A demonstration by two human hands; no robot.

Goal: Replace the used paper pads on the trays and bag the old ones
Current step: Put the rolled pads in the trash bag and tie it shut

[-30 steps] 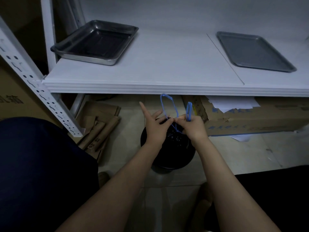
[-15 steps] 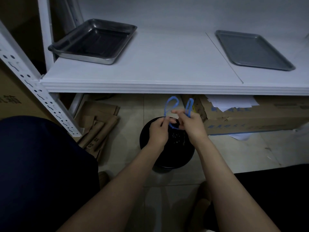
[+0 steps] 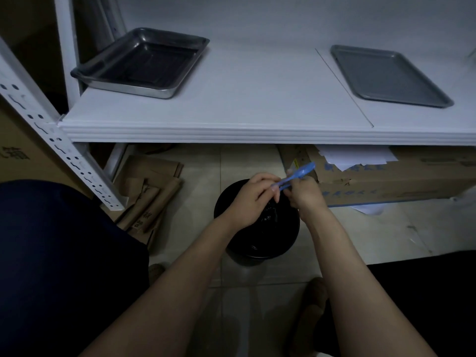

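A: The blue drawstring loops (image 3: pixel 296 176) that stood up in two open rings a second ago are now pulled flat into one tight strand slanting up to the right. Both hands have closed in over the black bag (image 3: pixel 257 228).

B: So the bag is being tied off?

A: That is my reading: the old pads are likely inside, though I cannot see them. Going left to right, the deep tray (image 3: pixel 144 63) sits at the left end of the shelf (image 3: pixel 257 104), dark inside, with no white pad that I can make out.

B: And the hands?

A: The left hand (image 3: pixel 251 199) has a narrow grip, fingers curled and pinching the low end of the strand. The right hand (image 3: pixel 305 194) touches it, holding the same strand just beside.

B: Further right?

A: White paper (image 3: pixel 358 157) lies on a cardboard box (image 3: pixel 401 181) under the shelf, and the flat tray (image 3: pixel 386 76) above looks bare and grey. Fresh pads appear not yet laid.
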